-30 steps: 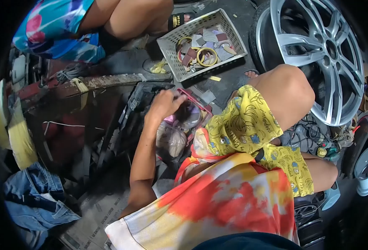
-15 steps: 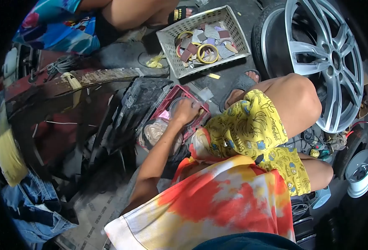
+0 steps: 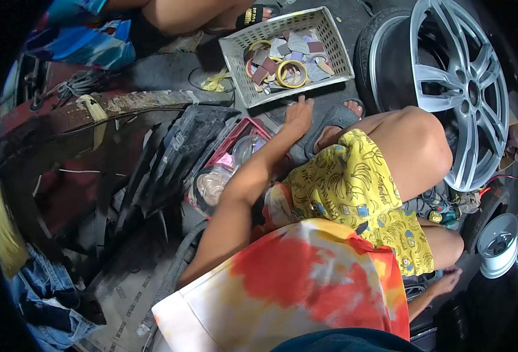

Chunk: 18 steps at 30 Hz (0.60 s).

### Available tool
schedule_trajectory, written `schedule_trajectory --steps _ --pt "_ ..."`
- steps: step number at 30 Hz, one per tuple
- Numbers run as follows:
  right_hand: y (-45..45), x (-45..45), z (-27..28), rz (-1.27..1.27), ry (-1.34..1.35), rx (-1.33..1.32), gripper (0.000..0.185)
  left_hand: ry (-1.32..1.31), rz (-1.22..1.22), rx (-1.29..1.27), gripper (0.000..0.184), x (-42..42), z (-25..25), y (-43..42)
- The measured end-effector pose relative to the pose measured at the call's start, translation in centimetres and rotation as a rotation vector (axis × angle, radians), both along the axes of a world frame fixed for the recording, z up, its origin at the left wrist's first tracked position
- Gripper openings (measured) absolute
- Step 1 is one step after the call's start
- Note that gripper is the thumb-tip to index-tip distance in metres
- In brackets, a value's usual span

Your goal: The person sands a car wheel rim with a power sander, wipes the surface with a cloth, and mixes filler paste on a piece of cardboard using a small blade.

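Note:
My left hand [image 3: 299,115] reaches over the floor just below the near edge of a pale perforated basket [image 3: 288,95], its fingers slightly apart and nothing visible in them. The basket holds tape rolls [image 3: 292,74] and many sanding-paper pieces [image 3: 298,43]. Below my left forearm lies a red crate [image 3: 233,141] with a clear round container [image 3: 248,148] and a plastic bag with pale contents [image 3: 212,184]. At the lower right, my right hand [image 3: 447,281] hangs beside my knee, fingers loosely apart, with nothing visible in it.
A large silver wheel rim [image 3: 469,94] stands at the right, with a smaller white rim [image 3: 499,245] below. Dark car parts [image 3: 183,138] and blue jeans [image 3: 51,299] lie at left. Another person's bent leg [image 3: 183,14] is at the top.
My left hand has moved from the red crate up and right toward the basket, covering the spot where a small yellow piece lay. My right hand has come into view at the lower right.

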State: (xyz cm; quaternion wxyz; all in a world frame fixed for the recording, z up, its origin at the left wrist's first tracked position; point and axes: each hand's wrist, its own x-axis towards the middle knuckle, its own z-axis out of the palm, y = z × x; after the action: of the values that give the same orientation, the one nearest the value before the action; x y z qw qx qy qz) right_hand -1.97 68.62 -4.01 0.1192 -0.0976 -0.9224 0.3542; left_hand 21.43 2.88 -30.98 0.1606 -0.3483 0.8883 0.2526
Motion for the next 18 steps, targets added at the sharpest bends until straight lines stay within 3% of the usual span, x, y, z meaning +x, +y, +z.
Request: schedule_trajectory --steps 2,4,6,7,9,10,12,16,18 --pt "-3.4 -1.9 5.4 -0.049 0.111 -0.054 0.038 0.041 0.069 -0.04 0.031 -0.3 -2.8 0.4" --pt "-9.9 -1.8 7.4 0.009 0.202 -0.116 0.04 0.077 0.138 -0.078 0.028 -0.5 -4.0 0.3" --pt "-16.7 -0.4 6.9 0.14 0.141 0.101 0.036 -0.062 0.148 -0.038 0.025 -0.7 -4.6 0.0" --pt "-16.9 -0.5 5.4 0.318 -0.001 0.2 0.034 -0.064 0.15 -0.033 0.025 -0.6 -4.7 0.0" --pt "-26.6 3.2 3.6 0.525 -0.264 0.364 0.022 -0.055 0.126 0.001 0.023 -0.2 -4.5 -0.4" --pt "-23.5 1.3 -1.8 0.72 -0.485 0.256 0.027 -0.056 0.131 -0.001 0.023 0.1 -4.7 -0.3" --pt "-25.7 2.4 -7.5 0.966 -0.511 0.314 0.021 0.106 0.123 -0.08 0.018 0.6 -4.6 0.5" --pt "-34.1 4.5 -14.0 1.171 -0.707 0.189 0.023 0.616 0.148 0.124 0.018 0.4 0.6 3.4" --pt "-37.6 5.0 -16.6 1.244 -0.787 0.106 0.025 0.725 0.127 0.19 0.019 0.0 4.0 4.9"
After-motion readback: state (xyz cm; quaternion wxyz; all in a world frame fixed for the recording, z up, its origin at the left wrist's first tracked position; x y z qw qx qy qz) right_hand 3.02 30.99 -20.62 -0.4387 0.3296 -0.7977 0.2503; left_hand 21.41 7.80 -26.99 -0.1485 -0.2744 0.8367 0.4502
